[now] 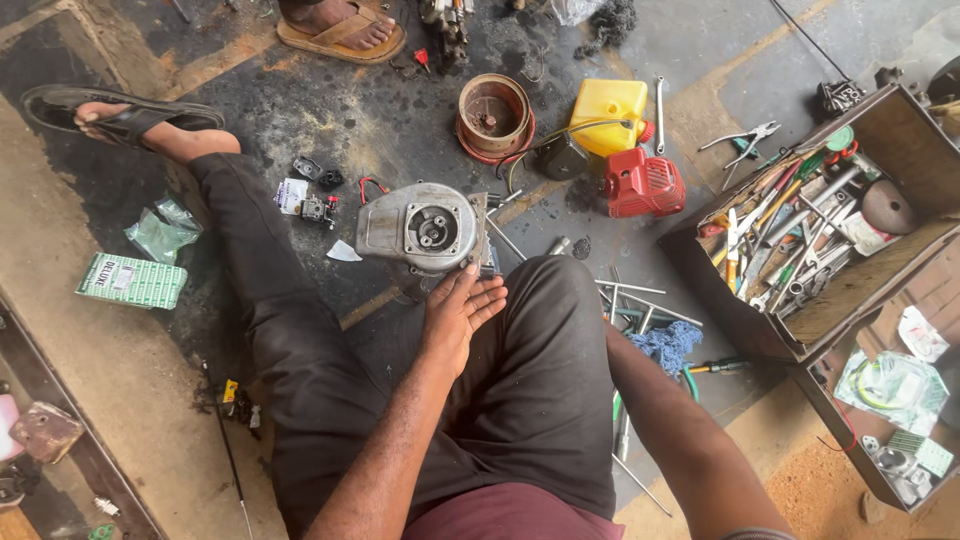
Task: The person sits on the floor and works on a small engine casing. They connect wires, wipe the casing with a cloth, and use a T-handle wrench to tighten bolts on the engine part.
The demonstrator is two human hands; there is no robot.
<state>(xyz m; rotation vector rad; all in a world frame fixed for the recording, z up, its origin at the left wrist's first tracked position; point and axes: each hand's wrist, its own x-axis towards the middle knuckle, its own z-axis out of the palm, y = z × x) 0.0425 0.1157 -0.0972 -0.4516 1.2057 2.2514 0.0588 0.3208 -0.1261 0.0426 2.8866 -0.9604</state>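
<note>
Head view: grey engine housing (425, 228) sits on the floor (400, 120) between the person's legs, braced by the left hand (457, 312), fingers flat against its 5 o'clock edge. Right hand is hidden; its state cannot be told. Toolbox (870, 290) lies at 3 o'clock.

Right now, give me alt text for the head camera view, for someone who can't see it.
A person sitting on a stained concrete floor rests the left hand against a grey metal engine housing between their legs; the right hand is hidden behind the knee. An open wooden toolbox of hand tools sits to the right, with a yellow plastic fuel tank and red engine cover ahead.
</note>
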